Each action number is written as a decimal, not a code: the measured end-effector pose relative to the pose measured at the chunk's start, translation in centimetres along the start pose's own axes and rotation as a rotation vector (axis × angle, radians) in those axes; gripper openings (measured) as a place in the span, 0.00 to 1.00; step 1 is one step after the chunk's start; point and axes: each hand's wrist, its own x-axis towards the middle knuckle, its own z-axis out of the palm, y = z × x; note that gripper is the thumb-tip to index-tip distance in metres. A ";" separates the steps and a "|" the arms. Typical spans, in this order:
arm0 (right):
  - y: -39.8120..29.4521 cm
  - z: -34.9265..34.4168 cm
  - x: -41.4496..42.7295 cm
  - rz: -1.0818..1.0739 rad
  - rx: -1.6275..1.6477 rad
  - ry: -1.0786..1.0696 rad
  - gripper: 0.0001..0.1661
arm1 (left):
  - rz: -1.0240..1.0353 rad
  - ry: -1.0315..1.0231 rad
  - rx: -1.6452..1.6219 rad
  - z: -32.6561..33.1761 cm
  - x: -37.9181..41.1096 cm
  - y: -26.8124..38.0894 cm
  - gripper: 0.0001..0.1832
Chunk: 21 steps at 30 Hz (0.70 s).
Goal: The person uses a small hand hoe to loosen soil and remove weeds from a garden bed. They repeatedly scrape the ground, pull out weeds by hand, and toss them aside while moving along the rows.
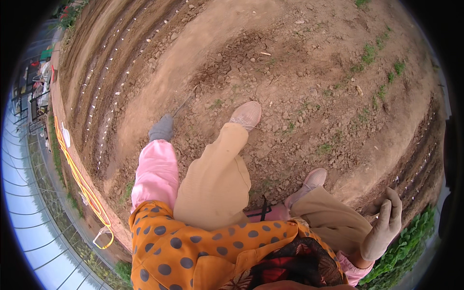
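My left hand (162,128), in a grey glove, is closed around the handle of a thin metal hand tool (185,102). The tool's far end rests at the loose, darker soil (226,61) ahead of my foot; its exact shape is hard to tell. My right hand (387,221), in a pale dirty glove, hangs at the lower right with its fingers apart and nothing in it. My shoes (247,113) stand on crumbly soil between planted beds.
Furrows with small white cloves or bulbs (117,93) run at the left; more furrows (417,174) lie at the right. A yellow hose (78,175) lies along the left border. Leafy green plants (407,250) grow at the lower right.
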 end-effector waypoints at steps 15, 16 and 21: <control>0.5 -0.2 0.6 -0.019 -0.089 0.004 0.16 | -0.082 0.078 -0.057 6.0 -6.9 -7.3 0.17; 0.6 -0.1 0.6 -0.027 -0.078 -0.013 0.16 | -0.062 0.069 -0.074 5.4 -5.3 -4.9 0.16; 0.5 0.4 0.4 -0.028 -0.054 -0.043 0.15 | 0.001 0.170 -0.159 -1.5 3.0 7.0 0.17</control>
